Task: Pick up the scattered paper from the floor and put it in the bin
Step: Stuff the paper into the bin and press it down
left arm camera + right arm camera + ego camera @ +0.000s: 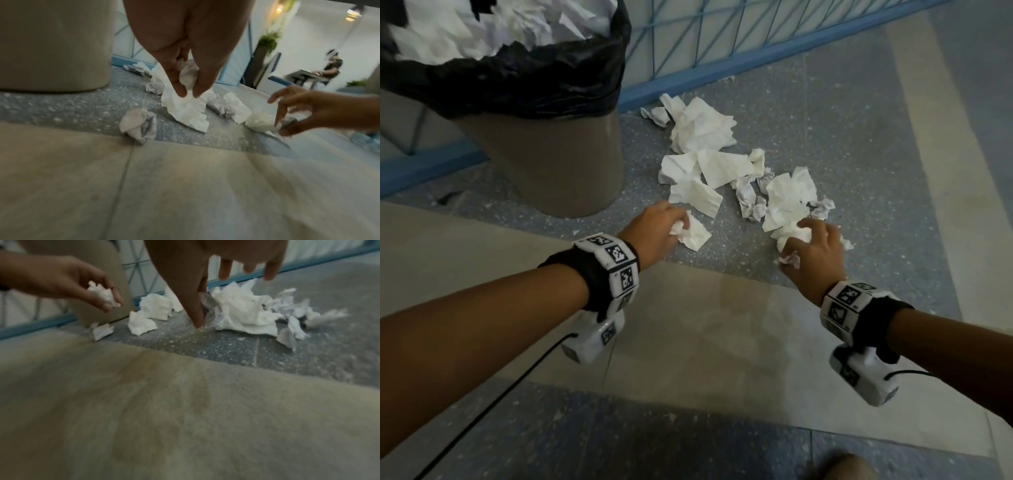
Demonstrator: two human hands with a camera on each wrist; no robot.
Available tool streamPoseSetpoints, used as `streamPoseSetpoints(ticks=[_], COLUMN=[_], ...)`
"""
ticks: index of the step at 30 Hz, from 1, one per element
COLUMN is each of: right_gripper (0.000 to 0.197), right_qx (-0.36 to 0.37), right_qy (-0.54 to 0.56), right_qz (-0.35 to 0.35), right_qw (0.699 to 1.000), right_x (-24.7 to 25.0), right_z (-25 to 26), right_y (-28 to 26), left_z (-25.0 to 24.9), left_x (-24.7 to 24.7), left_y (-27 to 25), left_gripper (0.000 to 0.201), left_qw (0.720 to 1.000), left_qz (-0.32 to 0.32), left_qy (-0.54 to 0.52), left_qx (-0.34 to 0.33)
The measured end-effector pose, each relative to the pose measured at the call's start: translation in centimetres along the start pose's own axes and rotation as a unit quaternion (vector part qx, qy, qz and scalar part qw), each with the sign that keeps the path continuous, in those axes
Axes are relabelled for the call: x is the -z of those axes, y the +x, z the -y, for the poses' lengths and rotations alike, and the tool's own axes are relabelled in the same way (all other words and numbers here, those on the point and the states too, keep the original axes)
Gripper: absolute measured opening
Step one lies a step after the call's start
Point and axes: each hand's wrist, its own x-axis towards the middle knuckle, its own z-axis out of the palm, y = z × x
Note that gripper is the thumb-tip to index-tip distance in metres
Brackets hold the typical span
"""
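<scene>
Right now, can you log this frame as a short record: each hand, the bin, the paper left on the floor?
left hand: pinches a crumpled paper wad
right hand: fingers spread over crumpled paper, thumb touching it; grip not closed
bin: black liner, already heaped with paper
floor paper: many crumpled pieces scattered right of the bin, near the blue railing
</scene>
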Motion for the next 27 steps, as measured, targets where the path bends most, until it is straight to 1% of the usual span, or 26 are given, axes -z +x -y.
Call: streamPoseSetpoints(ticks=[1, 2, 3, 4, 5, 6, 8, 9, 10, 12, 14, 15, 17, 19, 21, 22, 23, 24, 26, 27], right_gripper=[0.021, 0.02, 0.019, 0.016, 0.014, 0.014, 0.015, 0.015, 0.014, 0.013, 0.013, 0.014, 0.016, 0.016, 0.016, 0.015, 0.015, 0.014, 0.013, 0.012], right_qx=[-0.044, -0.086, -0.114, -0.125, -0.122, -0.109, -0.072, -0.052, -0.036, -0.013, 0.007, 0.016, 0.038, 0.056, 0.072, 0.079, 0.086, 0.091, 0.107, 0.111], right_qy=[0.011, 0.018, 0.037, 0.063, 0.089, 0.106, 0.117, 0.122, 0.125, 0.138, 0.168, 0.184, 0.209, 0.215, 0.228, 0.236, 0.241, 0.244, 0.245, 0.242], right_qz=[0.018, 0.055, 0.093, 0.125, 0.144, 0.149, 0.128, 0.119, 0.112, 0.098, 0.087, 0.083, 0.076, 0.078, 0.08, 0.078, 0.074, 0.068, 0.053, 0.044], right_qw=[0.999, 0.995, 0.988, 0.982, 0.978, 0.977, 0.982, 0.984, 0.985, 0.985, 0.982, 0.979, 0.974, 0.972, 0.968, 0.965, 0.964, 0.963, 0.962, 0.963], right_x=[-0.3, -0.6, -1.1, -1.6, -2.1, -2.5, -2.8, -2.7, -2.5, -2.0, -1.4, -1.1, -0.5, 0.2, 1.1, 1.7, 2.5, 3.3, 5.3, 6.3], right_z=[-0.2, -0.4, -0.7, -0.7, -0.7, -0.5, 0.3, 0.8, 1.4, 2.7, 4.2, 5.1, 6.8, 8.5, 10.2, 10.9, 11.6, 12.2, 13.4, 13.8], right_y=[0.6, 1.1, 1.5, 1.8, 2.0, 2.1, 2.2, 2.2, 2.1, 2.2, 2.4, 2.6, 3.0, 3.4, 3.8, 4.0, 4.3, 4.6, 5.5, 5.9], left_z=[-0.1, 0.0, 0.1, 0.3, 0.7, 1.0, 1.6, 1.7, 1.8, 1.6, 1.6, 1.9, 2.4, 3.0, 3.7, 4.0, 4.3, 4.4, 4.6, 4.3], left_x=[-0.2, -0.6, -1.0, -1.4, -1.8, -2.1, -2.5, -2.5, -2.3, -1.2, 0.6, 1.6, 3.3, 4.0, 3.7, 3.1, 2.3, 1.5, 0.7, 0.4], left_y=[0.7, 1.2, 1.6, 1.8, 1.9, 2.0, 2.1, 2.1, 2.1, 2.0, 1.7, 1.6, 1.1, 0.0, -1.6, -2.3, -3.1, -3.7, -4.5, -4.7], left_gripper=[0.029, 0.033, 0.039, 0.043, 0.047, 0.049, 0.048, 0.046, 0.042, 0.033, 0.028, 0.027, 0.031, 0.047, 0.068, 0.073, 0.073, 0.068, 0.048, 0.042], left_qw=[1.0, 1.0, 0.998, 0.993, 0.983, 0.972, 0.957, 0.955, 0.959, 0.975, 0.99, 0.993, 0.994, 0.988, 0.976, 0.97, 0.962, 0.953, 0.932, 0.928], left_qz=[-0.006, 0.002, 0.027, 0.06, 0.094, 0.123, 0.173, 0.184, 0.179, 0.139, 0.086, 0.064, 0.052, 0.078, 0.143, 0.175, 0.202, 0.229, 0.268, 0.281], left_qy=[-0.001, 0.015, 0.052, 0.105, 0.159, 0.201, 0.235, 0.232, 0.22, 0.174, 0.115, 0.097, 0.097, 0.133, 0.154, 0.162, 0.176, 0.197, 0.243, 0.245], left_qx=[-0.002, -0.001, 0.003, 0.004, 0.0, -0.005, -0.01, -0.013, -0.017, -0.015, 0.002, 0.008, 0.016, 0.032, 0.05, 0.054, 0.047, 0.031, -0.004, -0.006])
